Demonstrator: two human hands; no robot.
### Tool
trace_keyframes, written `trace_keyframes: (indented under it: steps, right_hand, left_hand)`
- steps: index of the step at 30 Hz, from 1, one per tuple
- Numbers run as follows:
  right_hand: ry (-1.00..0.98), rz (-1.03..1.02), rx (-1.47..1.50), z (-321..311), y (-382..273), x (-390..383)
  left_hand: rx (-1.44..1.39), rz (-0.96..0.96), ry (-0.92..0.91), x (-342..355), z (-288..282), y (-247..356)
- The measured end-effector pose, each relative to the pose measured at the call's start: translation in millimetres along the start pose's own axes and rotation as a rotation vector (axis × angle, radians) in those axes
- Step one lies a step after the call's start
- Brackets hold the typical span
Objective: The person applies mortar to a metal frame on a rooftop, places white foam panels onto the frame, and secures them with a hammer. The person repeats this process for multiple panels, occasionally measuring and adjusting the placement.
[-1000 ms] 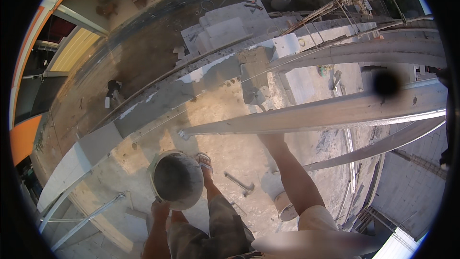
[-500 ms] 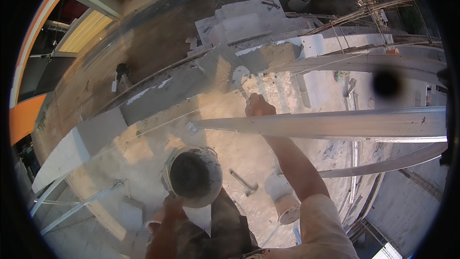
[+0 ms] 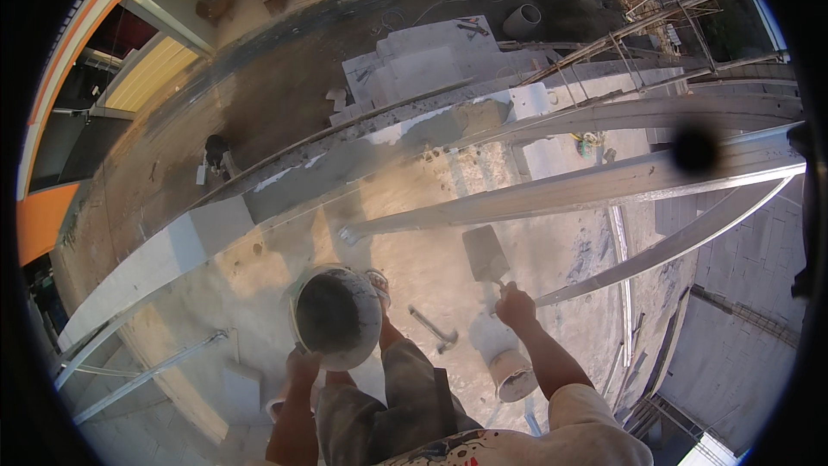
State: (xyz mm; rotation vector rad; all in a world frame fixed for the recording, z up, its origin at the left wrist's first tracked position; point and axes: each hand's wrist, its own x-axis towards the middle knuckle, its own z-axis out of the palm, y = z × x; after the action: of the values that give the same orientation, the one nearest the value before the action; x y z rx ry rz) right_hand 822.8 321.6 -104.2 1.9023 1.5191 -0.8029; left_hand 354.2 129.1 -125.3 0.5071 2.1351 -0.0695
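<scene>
A whitish bucket [image 3: 369, 332] of dark grey mortar [image 3: 328, 312] is tilted in front of my legs. My left hand [image 3: 302, 366] is closed on its near rim. To the right, my right hand [image 3: 516, 305] grips the handle of a trowel with a broad, squarish blade [image 3: 484, 252]. The blade hangs over the pale floor, apart from the bucket and just short of the long metal beam [image 3: 517, 192]. Whether mortar lies on the blade I cannot tell. Beyond the beam runs a low block wall [image 3: 220, 226] with wet grey mortar [image 3: 345, 155] along it.
On the floor between bucket and trowel lies a hammer [image 3: 434, 329]. A second bucket [image 3: 512, 376] lies beside my right forearm. A curved metal bar [image 3: 673, 255] crosses at right. White blocks [image 3: 423, 60] are stacked past the wall, and a string line runs along it.
My right hand has drawn back from the wall toward me with the trowel, to the near side of the beam. My left hand stays on the bucket, which has shifted slightly left.
</scene>
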Motion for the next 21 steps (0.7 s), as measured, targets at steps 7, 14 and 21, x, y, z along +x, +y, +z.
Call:
trace_keyframes:
  steps: [7,14,21]
  right_hand:
    - [0.031,-0.51,0.129,9,-29,-124]
    - [-0.001,-0.811,-0.281,-37,-151,-188]
    - [0.331,-0.864,-0.332,-28,-255,-283]
  left_hand:
    - [-0.044,0.068,0.061,-42,-62,16]
    - [-0.193,0.152,0.094,-122,-133,42]
    - [-0.358,0.382,0.169,-197,-198,27]
